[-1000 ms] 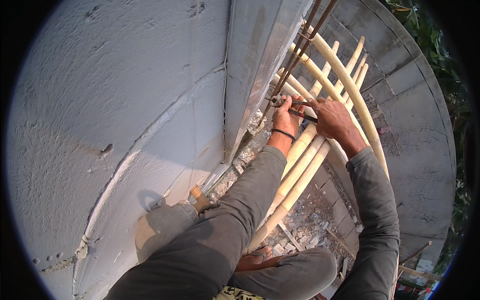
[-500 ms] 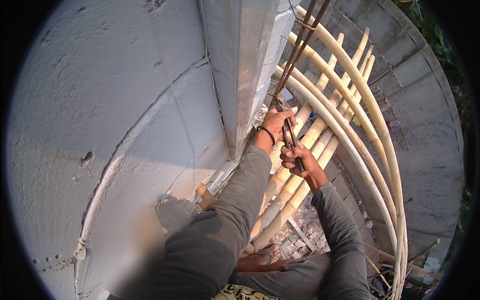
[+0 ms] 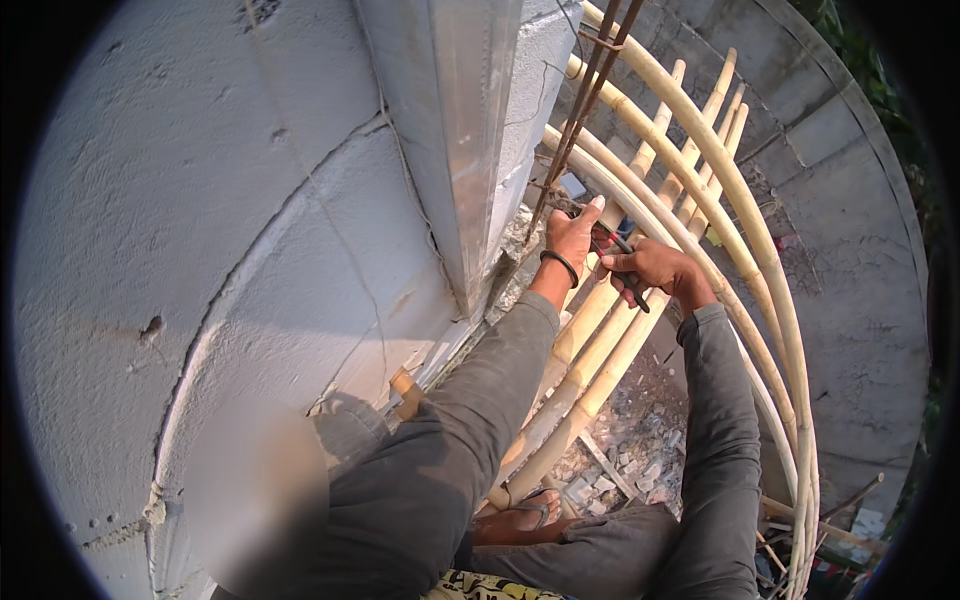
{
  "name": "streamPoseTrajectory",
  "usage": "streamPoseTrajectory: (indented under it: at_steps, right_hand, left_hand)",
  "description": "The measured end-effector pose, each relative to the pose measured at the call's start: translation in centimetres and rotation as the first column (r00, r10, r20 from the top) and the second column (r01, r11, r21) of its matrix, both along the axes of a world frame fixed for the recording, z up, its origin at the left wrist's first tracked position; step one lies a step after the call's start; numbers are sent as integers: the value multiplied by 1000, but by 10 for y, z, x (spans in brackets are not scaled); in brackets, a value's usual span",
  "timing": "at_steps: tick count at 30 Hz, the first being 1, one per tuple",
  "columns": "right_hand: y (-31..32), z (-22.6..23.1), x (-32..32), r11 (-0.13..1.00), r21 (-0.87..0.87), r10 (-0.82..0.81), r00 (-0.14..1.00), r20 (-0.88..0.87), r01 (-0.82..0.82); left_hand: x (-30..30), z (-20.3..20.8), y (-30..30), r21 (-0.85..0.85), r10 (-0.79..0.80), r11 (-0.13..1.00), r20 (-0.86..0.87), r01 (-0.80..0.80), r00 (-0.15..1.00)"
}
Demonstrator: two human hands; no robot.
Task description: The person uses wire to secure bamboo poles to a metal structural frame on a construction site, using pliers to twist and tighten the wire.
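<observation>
My right hand [image 3: 657,268] is closed round the dark handles of a plier-like tool [image 3: 622,243], perhaps pincers. One handle end pokes out below the fingers, and the jaws point toward my left hand. My left hand [image 3: 570,238], with a black band on its wrist, is at the foot of the rusty steel bars [image 3: 590,105]. Its thumb points up and its fingers are curled. What they hold, if anything, is hidden. Thin wire shows around the bars near my left hand.
A grey wall with a metal-faced post [image 3: 460,150] rises on my left. Straight bamboo poles [image 3: 590,350] lie under my hands, crossed by long bent ones [image 3: 745,220] on the right. Rubble [image 3: 610,470] lies near my sandalled foot [image 3: 535,512]. A concrete surface [image 3: 850,280] curves beyond.
My right hand has moved right and up, turning the tool to a flatter slant. My left hand has shifted slightly right. The view has moved a little.
</observation>
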State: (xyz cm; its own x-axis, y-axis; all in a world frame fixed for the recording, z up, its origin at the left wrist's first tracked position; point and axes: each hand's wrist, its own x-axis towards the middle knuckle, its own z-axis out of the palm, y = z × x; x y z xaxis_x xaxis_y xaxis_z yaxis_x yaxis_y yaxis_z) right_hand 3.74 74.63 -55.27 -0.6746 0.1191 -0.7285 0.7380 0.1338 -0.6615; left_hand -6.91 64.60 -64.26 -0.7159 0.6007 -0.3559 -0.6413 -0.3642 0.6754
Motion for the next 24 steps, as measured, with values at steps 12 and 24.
streamPoseTrajectory:
  at_steps: [12,24]
  right_hand:
    - [-63,-76,33,-104,942,363,894,-262,318]
    - [-96,-91,22,735,655,33,955,-295,177]
  left_hand:
    - [15,7,10,-149,146,980,86,-132,986]
    - [5,-2,-23,-376,31,922,-168,-93,985]
